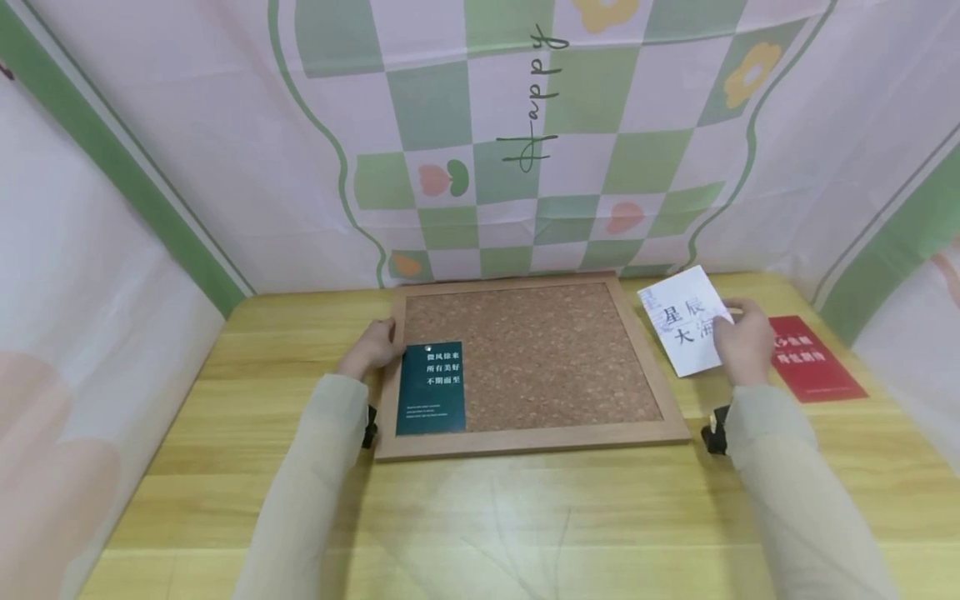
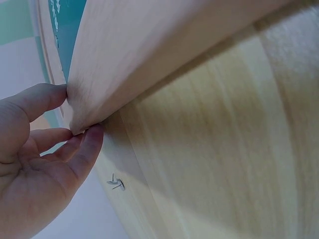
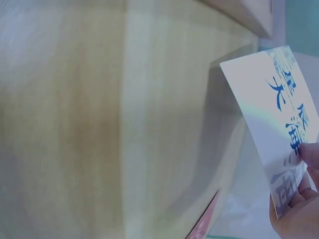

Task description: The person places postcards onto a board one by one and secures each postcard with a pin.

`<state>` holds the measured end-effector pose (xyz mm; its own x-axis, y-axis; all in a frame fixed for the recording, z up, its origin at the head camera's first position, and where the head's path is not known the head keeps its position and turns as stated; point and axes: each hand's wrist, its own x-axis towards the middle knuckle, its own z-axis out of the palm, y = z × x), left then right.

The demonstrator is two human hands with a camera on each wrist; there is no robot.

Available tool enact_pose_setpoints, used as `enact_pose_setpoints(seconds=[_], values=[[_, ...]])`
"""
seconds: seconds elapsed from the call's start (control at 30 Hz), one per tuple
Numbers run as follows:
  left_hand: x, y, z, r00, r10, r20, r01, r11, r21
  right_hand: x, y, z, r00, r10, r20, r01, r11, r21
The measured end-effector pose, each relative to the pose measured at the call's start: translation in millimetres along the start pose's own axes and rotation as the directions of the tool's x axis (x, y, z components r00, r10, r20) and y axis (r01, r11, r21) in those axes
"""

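A wood-framed cork board (image 1: 540,358) lies on the table, with a dark green card (image 1: 431,400) at its left side. Near the top of that card is a small pale spot, perhaps a pin head. My left hand (image 1: 377,346) holds the board's left frame edge; in the left wrist view the thumb (image 2: 47,99) is on one side and the fingertips on the other. Off the board's right side, my right hand (image 1: 744,340) pinches a white card (image 1: 684,321) with dark characters by its right edge. The right wrist view shows this card (image 3: 259,104) tilted above the table.
To the right of my right hand lies a red card (image 1: 817,362) with white characters, partly covered by that hand. Metal thumbtacks (image 2: 117,183) sit on the tabletop (image 1: 480,525) by the left hand. A patterned cloth (image 1: 510,208) hangs behind the table.
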<state>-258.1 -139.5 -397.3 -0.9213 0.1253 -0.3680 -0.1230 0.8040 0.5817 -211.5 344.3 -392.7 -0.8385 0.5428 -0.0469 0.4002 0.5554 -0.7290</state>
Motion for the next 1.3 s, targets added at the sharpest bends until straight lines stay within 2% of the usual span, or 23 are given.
enact_pose_setpoints(seconds=[0.13, 0.3, 0.53, 0.8, 0.97, 1.3], values=[[-0.2, -0.7, 0.4, 1.000, -0.001, 0.001, 0.001, 1.000, 0.001, -1.6, -10.2, 1.0, 0.999, 0.031, -0.023, -0.030, 0.999, 0.045], [-0.2, -1.2, 0.5, 1.000, 0.004, 0.000, -0.004, 1.000, 0.005, -7.4, -24.2, 4.9, 0.999, 0.028, -0.038, -0.025, 0.995, 0.093], [0.4, -0.4, 0.3, 1.000, 0.003, 0.000, -0.003, 1.000, -0.005, -19.3, -40.3, 15.0, 0.998, -0.029, 0.048, 0.023, 0.993, 0.118], [1.0, -0.5, 0.9, 1.000, -0.002, -0.004, 0.002, 1.000, 0.000, -34.9, -53.7, 30.7, 0.987, -0.093, 0.129, 0.073, 0.986, 0.151], [2.0, -0.2, 0.8, 1.000, -0.002, -0.004, 0.002, 1.000, 0.011, -43.0, -58.4, 37.9, 0.966, -0.158, 0.207, 0.128, 0.980, 0.150], [0.4, 0.6, -1.0, 1.000, 0.020, 0.000, -0.020, 0.999, 0.037, -54.0, -65.7, 55.9, 0.906, -0.188, 0.379, 0.141, 0.979, 0.147]])
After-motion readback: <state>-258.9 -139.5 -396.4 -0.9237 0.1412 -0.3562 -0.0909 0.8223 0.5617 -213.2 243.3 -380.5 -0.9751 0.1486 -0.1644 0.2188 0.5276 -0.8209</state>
